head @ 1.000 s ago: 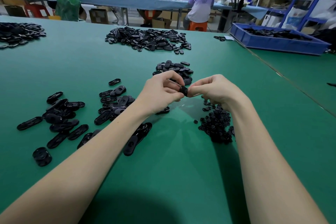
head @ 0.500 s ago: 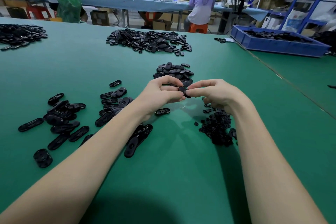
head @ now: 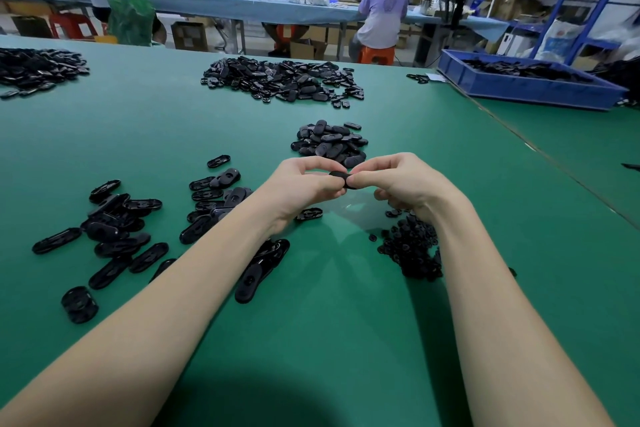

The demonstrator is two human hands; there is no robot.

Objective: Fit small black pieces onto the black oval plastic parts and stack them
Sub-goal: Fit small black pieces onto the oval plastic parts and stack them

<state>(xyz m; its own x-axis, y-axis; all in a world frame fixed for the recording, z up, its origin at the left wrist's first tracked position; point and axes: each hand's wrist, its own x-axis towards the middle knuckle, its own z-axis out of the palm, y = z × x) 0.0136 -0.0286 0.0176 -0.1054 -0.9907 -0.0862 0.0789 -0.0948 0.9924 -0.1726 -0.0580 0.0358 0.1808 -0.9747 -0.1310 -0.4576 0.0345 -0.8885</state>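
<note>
My left hand point(head: 304, 185) and my right hand point(head: 403, 180) meet over the middle of the green table, both pinching one black oval part point(head: 341, 177) between fingertips. Fingers hide most of it, so I cannot see a small piece on it. A heap of small black pieces point(head: 414, 248) lies under my right wrist. Loose oval parts point(head: 117, 229) are scattered to the left, and a few more point(head: 221, 194) lie just left of my left hand. A small pile of oval parts point(head: 330, 142) sits just beyond my hands.
A large pile of oval parts point(head: 284, 81) lies farther back, another pile point(head: 34, 68) at the far left. A blue bin point(head: 526, 83) with black parts stands at the back right. A seam point(head: 540, 156) crosses the table on the right. People work at a blue table point(head: 214, 5) behind.
Both hands stay joined on the oval part. They have lowered slightly towards the table, and the fingers have shifted their pinch on the part.
</note>
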